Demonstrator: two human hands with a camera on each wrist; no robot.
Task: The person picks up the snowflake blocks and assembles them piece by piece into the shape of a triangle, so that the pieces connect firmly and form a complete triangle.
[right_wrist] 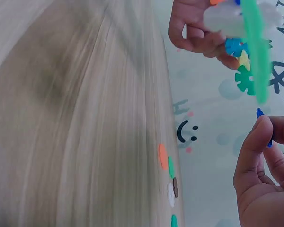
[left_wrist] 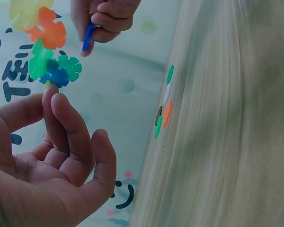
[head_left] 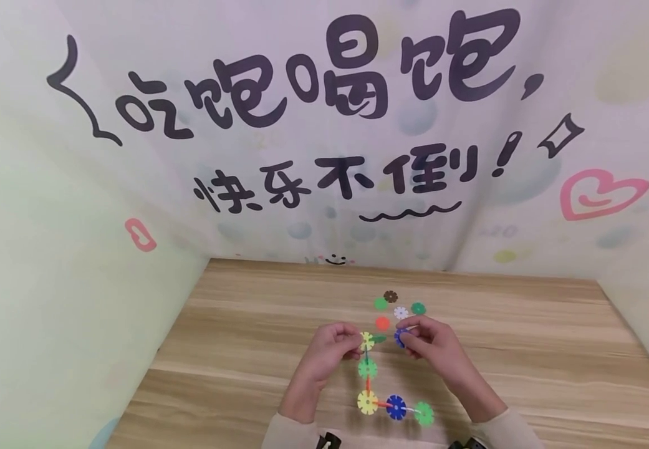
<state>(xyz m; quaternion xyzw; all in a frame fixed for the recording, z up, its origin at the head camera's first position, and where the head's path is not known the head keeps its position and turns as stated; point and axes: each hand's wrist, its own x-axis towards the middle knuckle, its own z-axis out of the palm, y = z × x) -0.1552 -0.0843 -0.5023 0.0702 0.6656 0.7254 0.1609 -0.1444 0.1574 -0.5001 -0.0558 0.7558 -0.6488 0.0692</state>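
My left hand [head_left: 330, 349] pinches a yellow notched disc [head_left: 366, 340] at the upper end of an L-shaped chain of interlocking discs. A dark green disc [head_left: 378, 338] sticks out from that yellow one towards the right. Below come a green disc [head_left: 367, 369], a lower yellow disc [head_left: 367, 403] at the corner, then a dark blue disc [head_left: 396, 408] and an end green disc [head_left: 424, 413], with orange and white discs edge-on between some of them. Between thumb and fingers my right hand [head_left: 436, 342] holds a loose blue disc [right_wrist: 259, 112], apart from the dark green one.
Beyond the hands, loose discs lie flat on the wooden table [head_left: 234, 324]: orange [head_left: 383, 323], white [head_left: 401, 313], brown [head_left: 391, 297] and two green ones, one of them [head_left: 418, 308] at the right. A printed cloth wall [head_left: 324, 237] rises behind the table.
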